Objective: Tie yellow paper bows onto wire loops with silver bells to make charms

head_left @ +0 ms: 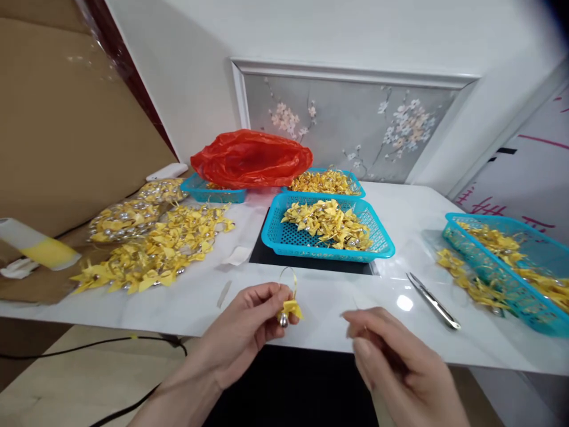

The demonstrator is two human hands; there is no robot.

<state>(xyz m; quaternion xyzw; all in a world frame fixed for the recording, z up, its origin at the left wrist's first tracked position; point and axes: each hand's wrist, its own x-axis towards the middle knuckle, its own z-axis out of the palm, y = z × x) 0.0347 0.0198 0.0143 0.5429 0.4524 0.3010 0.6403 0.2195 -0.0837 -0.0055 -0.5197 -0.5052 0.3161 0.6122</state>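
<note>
Between the thumb and fingers of my left hand (262,311) is a small yellow bow with a silver bell (291,308). A thin loop rises from its top, and the bell hangs on its lower left. My right hand (395,356) is held apart to the right, thumb and fingers drawn together in a pinch. Something hair-thin seems to stick up at its fingertips, too fine to name. Both hands are over the front edge of the white table (320,290). Beyond them stands a blue basket (329,255) with a heap of similar yellow bows.
Loose yellow bows (164,249) lie in a pile at left, with bagged ones (124,219) behind. A red plastic bag (251,159) covers a small blue basket (213,194). Metal tweezers (433,301) lie at right, near another blue basket (511,267). A cardboard sheet (75,118) stands left.
</note>
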